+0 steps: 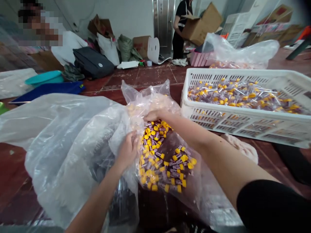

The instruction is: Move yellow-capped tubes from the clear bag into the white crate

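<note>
A clear plastic bag (153, 101) lies in front of me, with many small purple-labelled, yellow-capped tubes (152, 158) heaped in and under its film. My left hand (127, 150) is at the bag's left side, its fingers curled against the plastic and closed on it. Across the bag from the right reaches my right hand (154, 115), at the far edge of the tubes. Its fingers look stretched out over the plastic, though their tips are partly hidden. A large cloudy plastic sheet or bag (65, 142) spreads beside my left forearm.
At the right stands a white slatted crate (225, 124) holding similar bagged tubes. Behind it are a pink basket (200, 59) and another filled plastic bag (243, 51). A person (182, 29) holds a cardboard box (201, 27); another person (69, 45) is at the upper left, near a dark backpack (93, 63).
</note>
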{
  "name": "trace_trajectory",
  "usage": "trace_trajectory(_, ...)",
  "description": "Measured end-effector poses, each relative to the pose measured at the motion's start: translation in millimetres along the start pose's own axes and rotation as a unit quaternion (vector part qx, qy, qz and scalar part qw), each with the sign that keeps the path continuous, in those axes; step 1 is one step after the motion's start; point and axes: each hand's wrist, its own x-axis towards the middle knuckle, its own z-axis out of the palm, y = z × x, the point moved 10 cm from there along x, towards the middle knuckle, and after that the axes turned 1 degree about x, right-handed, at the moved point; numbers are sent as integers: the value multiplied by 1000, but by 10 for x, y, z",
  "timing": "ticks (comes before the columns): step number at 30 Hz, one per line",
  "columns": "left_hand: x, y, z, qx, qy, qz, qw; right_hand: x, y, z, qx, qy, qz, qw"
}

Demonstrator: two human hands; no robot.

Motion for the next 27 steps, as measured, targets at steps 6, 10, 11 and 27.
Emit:
trace_trajectory(6,-196,177,39,27,-3,64,998,-750,264,-23,-43,-59,-33,997)
trace_trajectory(10,-476,545,-293,86,111,114,984,-1461,262,-364,-39,57,-70,995)
trace_trajectory(11,-579,628,-376,88,136,117,980,-1637,259,-384,-37,79,-79,993)
trace_trajectory(27,-1215,429,-281,-80,131,-94,984,-1653,-475,455,-92,-51,-141,984)
